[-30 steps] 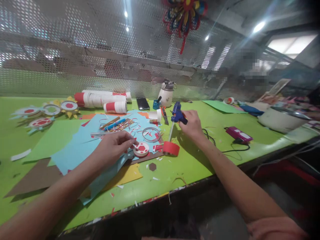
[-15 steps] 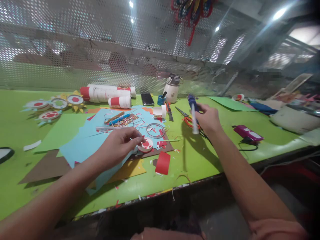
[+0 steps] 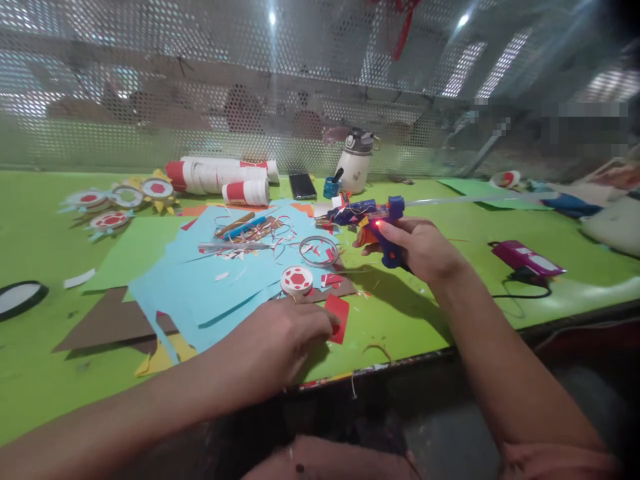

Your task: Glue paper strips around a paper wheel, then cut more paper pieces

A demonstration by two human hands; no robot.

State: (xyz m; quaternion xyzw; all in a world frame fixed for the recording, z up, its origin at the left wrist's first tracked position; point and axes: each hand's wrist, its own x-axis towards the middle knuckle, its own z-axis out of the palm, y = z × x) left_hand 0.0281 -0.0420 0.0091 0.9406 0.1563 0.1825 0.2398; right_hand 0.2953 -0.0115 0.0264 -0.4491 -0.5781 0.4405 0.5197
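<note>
My right hand (image 3: 423, 248) is closed around a blue hot glue gun (image 3: 391, 230) with an orange trigger and a glowing red light. A long clear glue stick (image 3: 475, 199) sticks out of its back, and its nozzle points left. Low over the front of the table, my left hand (image 3: 300, 330) has bent fingers reaching to the left edge of a red paper piece (image 3: 341, 313); its thumb side is hidden. Just beyond it lies a round white disc with red patches (image 3: 297, 281). A clear ring (image 3: 319, 251) rests behind the disc.
Blue paper sheets (image 3: 200, 287) carry scraps and pens. Stacked paper cups (image 3: 205, 181), a phone (image 3: 303, 187) and a bottle (image 3: 354, 163) stand behind. Finished paper discs (image 3: 158, 189) sit at left. A purple box with a cable (image 3: 527, 259) lies right.
My left hand has left the patterned disc and moved toward me and right, to the red paper. My right hand has swung the glue gun so its nozzle faces left; the glue stick now trails right.
</note>
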